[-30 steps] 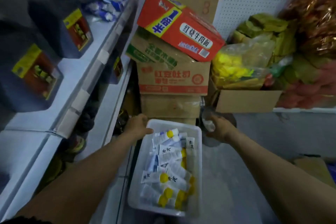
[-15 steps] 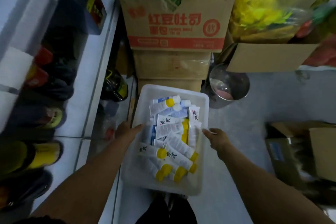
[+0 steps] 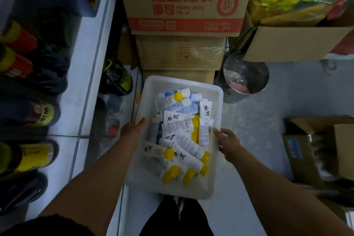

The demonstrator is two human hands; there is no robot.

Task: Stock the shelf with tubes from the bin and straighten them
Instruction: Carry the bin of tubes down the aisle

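One translucent white plastic bin (image 3: 182, 79) hangs between your two hands, above the floor and beside the white shelf (image 3: 84, 82). Its white tubes with yellow caps (image 3: 183, 124) lie piled crosswise. At least six caps show, and the rest overlap past counting. Your left hand (image 3: 134, 130) and right hand (image 3: 228, 142) each grip a side rim, thumb hooked over the edge, the other fingers mostly hidden.

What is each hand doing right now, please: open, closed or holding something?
Left hand: grips the left rim of the bin, thumb inside.
Right hand: grips the right rim of the bin.
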